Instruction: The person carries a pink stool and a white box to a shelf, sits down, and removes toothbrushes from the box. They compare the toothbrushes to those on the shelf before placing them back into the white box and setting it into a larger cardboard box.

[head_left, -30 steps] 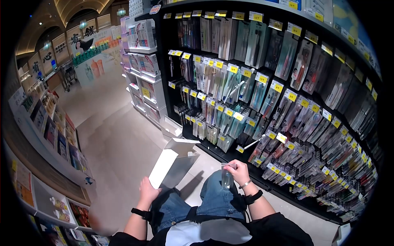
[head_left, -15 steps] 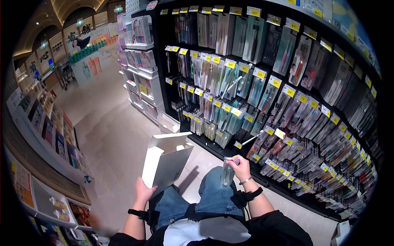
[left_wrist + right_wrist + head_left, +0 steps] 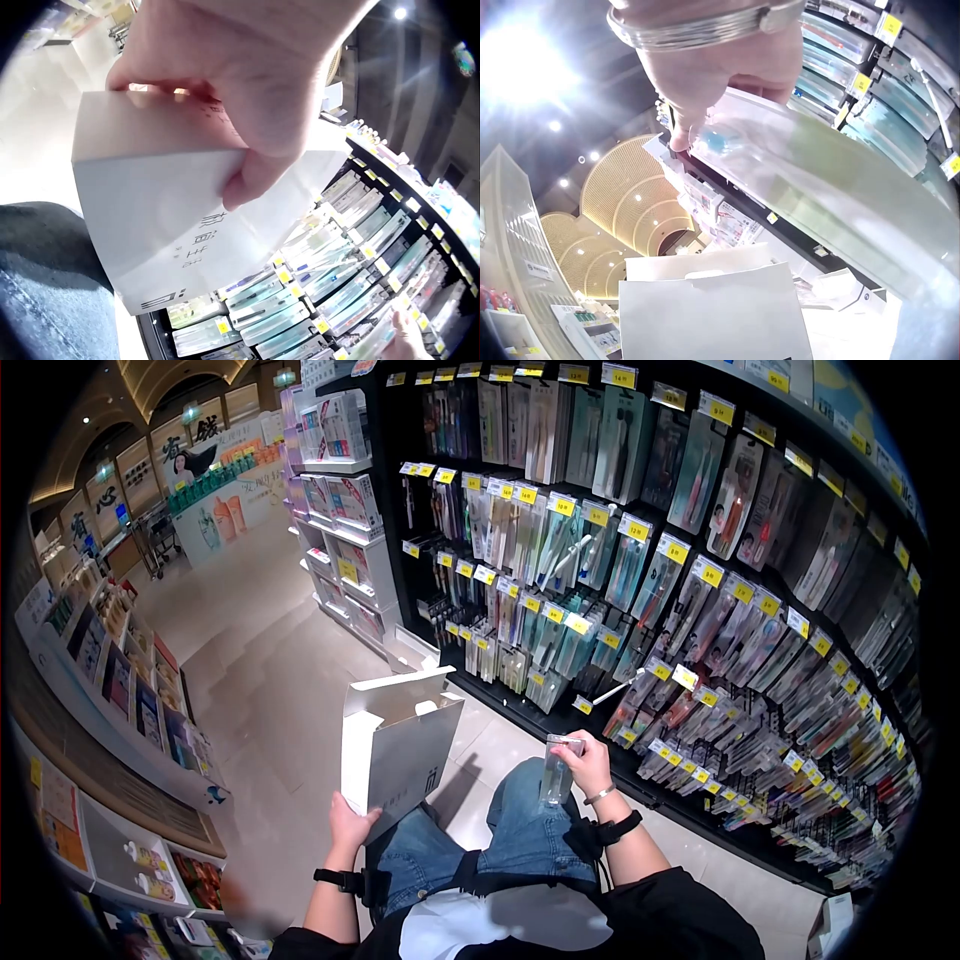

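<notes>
My left hand (image 3: 352,822) grips a white cardboard box (image 3: 405,755) at its lower end. The box stands upright above the left knee, with its top flaps raised and a gap at the top. In the left wrist view, the thumb presses the printed face of the box (image 3: 150,217). Over the right thigh, my right hand (image 3: 590,762) pinches a clear plastic package (image 3: 556,778) by its upper end, and the package hangs down. The right wrist view shows pale green and a blue spot inside the package (image 3: 817,172). The two hands are apart.
A black rack (image 3: 560,690) of hanging toothbrush packs with yellow price tags fills the right side. White shelves (image 3: 340,530) stand at its far end, with an open carton (image 3: 408,650) on the floor. Low display shelves (image 3: 110,650) line the left of the aisle.
The white box has tipped more upright and shifted a little left and up. My right hand has risen slightly, still holding the clear package.
</notes>
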A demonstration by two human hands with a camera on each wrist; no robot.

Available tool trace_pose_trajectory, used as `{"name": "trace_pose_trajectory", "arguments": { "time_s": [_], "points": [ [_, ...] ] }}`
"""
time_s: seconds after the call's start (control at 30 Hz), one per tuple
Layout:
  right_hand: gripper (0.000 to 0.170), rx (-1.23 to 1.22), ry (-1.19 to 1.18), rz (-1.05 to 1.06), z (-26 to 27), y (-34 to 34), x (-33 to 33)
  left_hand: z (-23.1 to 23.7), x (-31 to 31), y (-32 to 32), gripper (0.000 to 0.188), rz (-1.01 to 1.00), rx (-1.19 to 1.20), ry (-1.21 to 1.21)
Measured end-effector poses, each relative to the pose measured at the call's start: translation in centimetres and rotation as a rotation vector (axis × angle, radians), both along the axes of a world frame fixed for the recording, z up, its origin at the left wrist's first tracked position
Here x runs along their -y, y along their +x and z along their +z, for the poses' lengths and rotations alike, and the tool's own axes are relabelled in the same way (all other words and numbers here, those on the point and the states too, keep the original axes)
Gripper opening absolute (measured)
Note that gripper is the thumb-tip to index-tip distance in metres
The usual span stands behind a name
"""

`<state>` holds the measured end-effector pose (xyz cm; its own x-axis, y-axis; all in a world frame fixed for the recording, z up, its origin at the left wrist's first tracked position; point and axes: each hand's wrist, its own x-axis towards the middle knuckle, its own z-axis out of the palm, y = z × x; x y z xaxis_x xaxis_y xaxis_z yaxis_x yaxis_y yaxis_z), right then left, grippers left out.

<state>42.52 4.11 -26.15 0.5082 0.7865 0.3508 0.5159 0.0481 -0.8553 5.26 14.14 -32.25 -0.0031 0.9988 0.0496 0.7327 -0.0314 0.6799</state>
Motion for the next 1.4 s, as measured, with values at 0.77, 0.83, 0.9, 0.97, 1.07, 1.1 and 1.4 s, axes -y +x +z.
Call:
{"name": "trace_pose_trajectory", "arguments": {
  "time_s": [0.77, 0.83, 0.9, 0.97, 1.07, 1.1, 1.4],
  "points": [
    [0.053, -0.581, 0.022, 0.368, -4.1, 0.9, 0.9, 0.1, 0.3, 0.3, 0.059, 0.03, 0.011, -0.026],
    [0.057, -0.573, -0.01, 0.418, -4.2, 0.9, 0.9, -0.1, 0.2, 0.4, 0.058, 0.045, 0.032, -0.034],
    [0.059, -0.527, -0.045, 0.457, -3.9, 0.6, 0.9, 0.3, 0.0, 0.6, 0.057, 0.038, 0.047, -0.014],
    [0.062, -0.498, -0.062, 0.48, -3.4, 0.3, 0.6, -0.6, -0.5, 0.3, 0.056, 0.044, 0.089, -0.01],
    [0.074, -0.645, -0.088, 0.642, -3.6, 0.8, 0.7, -0.9, -1.1, 0.3, 0.054, 0.091, 0.176, -0.037],
    [0.068, -0.82, -0.058, 0.729, -3.0, 0.7, 0.8, -0.3, -1.3, 0.5, 0.051, 0.102, 0.217, -0.05],
    [0.029, -0.562, -0.388, 0.513, -1.3, 1.5, -2.2, 0.3, -7.8, 3.8, 0.045, 0.098, 0.684, -0.335]
  ]
}}
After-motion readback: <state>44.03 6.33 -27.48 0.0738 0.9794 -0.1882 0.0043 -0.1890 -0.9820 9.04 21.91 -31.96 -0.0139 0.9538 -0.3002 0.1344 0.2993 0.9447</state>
